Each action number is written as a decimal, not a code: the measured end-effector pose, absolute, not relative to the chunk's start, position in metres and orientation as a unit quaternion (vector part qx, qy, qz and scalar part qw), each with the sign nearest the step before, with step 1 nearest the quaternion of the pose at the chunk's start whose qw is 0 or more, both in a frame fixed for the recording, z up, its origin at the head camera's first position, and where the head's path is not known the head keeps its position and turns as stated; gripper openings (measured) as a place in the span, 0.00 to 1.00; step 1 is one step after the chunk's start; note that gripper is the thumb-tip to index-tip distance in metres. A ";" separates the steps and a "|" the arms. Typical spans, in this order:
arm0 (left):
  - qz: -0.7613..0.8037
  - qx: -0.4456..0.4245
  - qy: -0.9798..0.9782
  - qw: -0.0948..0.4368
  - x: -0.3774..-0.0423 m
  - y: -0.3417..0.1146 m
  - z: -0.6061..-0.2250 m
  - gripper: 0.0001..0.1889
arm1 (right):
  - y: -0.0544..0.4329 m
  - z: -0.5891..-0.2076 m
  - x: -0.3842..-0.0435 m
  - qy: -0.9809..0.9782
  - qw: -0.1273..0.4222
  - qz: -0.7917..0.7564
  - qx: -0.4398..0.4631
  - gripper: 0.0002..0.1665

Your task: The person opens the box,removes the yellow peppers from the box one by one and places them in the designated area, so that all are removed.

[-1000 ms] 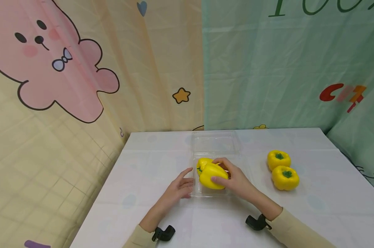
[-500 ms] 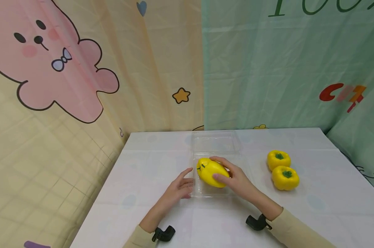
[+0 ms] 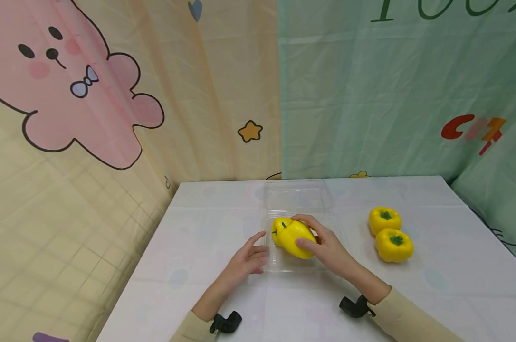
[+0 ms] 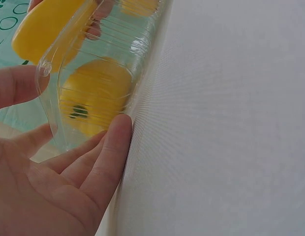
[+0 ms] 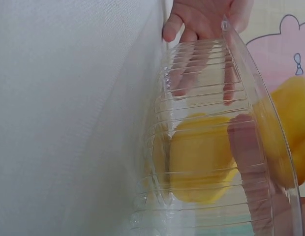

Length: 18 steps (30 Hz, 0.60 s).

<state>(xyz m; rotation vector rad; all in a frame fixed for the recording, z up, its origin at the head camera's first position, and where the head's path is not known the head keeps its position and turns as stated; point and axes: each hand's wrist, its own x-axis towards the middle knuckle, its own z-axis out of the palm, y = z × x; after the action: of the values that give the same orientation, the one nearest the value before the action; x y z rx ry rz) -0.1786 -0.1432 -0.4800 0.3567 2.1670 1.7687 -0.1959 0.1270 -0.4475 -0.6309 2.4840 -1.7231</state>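
Note:
A clear plastic clamshell container [image 3: 279,264] lies unfolded on the white table, its lid [image 3: 298,197] pointing away from me. One yellow bell pepper [image 5: 201,157] sits inside the base, seen through the ribbed wall in the right wrist view. My right hand [image 3: 328,247] grips a second yellow bell pepper [image 3: 298,241], tilted, its stem toward upper left, at the rim height above the first. At the container's left side, my left hand [image 3: 246,259] rests with fingers extended against the wall; its thumb [image 4: 19,86] touches the rim in the left wrist view.
To the right on the table stand two more yellow bell peppers, a rear one [image 3: 385,221] and a front one [image 3: 394,245], stems up and close together. Patterned curtains [image 3: 224,95] hang behind the table. Each wrist wears a black camera mount [image 3: 226,322].
The held pepper has turned slightly in my right hand and shifted a little to the right, its stem now higher. The left hand and the container have stayed in place.

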 end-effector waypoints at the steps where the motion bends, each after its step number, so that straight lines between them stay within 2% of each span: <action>1: 0.619 0.125 0.759 0.160 -0.179 -0.143 -0.480 0.34 | 0.127 -0.447 -0.196 0.803 0.026 -0.559 -0.205 0.26; 18: 0.620 0.130 0.757 0.159 -0.178 -0.144 -0.481 0.34 | 0.127 -0.444 -0.194 0.818 0.006 -0.537 -0.206 0.30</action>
<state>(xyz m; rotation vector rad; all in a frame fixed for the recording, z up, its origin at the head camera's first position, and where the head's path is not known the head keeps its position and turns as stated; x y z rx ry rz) -0.1785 -0.1442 -0.4809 0.3726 2.1646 1.7732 -0.1937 0.1266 -0.4438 -0.6450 2.5590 -1.6811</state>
